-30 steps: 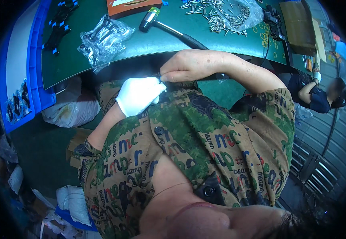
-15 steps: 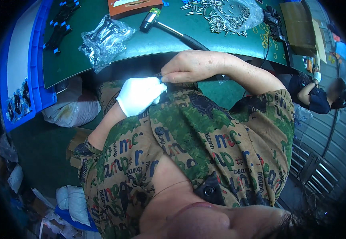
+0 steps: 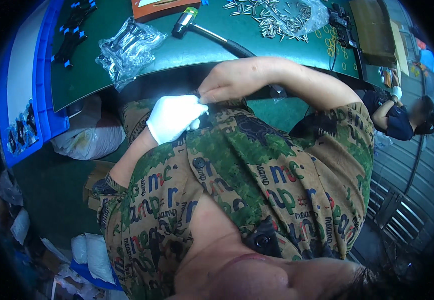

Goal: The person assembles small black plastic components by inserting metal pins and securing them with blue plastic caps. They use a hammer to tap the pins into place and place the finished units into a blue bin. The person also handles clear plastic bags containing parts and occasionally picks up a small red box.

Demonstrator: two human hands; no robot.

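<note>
In front of my waist, just below the table's near edge, my two hands meet. My left hand (image 3: pixel 173 119), in a white glove, has its fingers curled closed. My bare right hand (image 3: pixel 231 81) pinches with thumb and forefinger against the gloved fingertips. Whatever sits between the fingers is too small and covered to make out. Beyond them on the green table (image 3: pixel 187 52) lie a mallet (image 3: pixel 211 34) with a black grip and yellow-green head end, and a clear plastic bag (image 3: pixel 129 50) with dark parts inside.
Many small metal pins (image 3: pixel 282 22) lie by a clear bag at the far right, near yellow rings (image 3: pixel 331 47) and a cardboard box (image 3: pixel 374 35). Black parts with blue ends (image 3: pixel 69 42) lie far left. A blue crate (image 3: pixel 44 75) stands left; a co-worker (image 3: pixel 394 117) is at right.
The view has shifted slightly, so the table things appear a little further left and up. My right forearm and wrist have risen slightly; both hands stay together.
</note>
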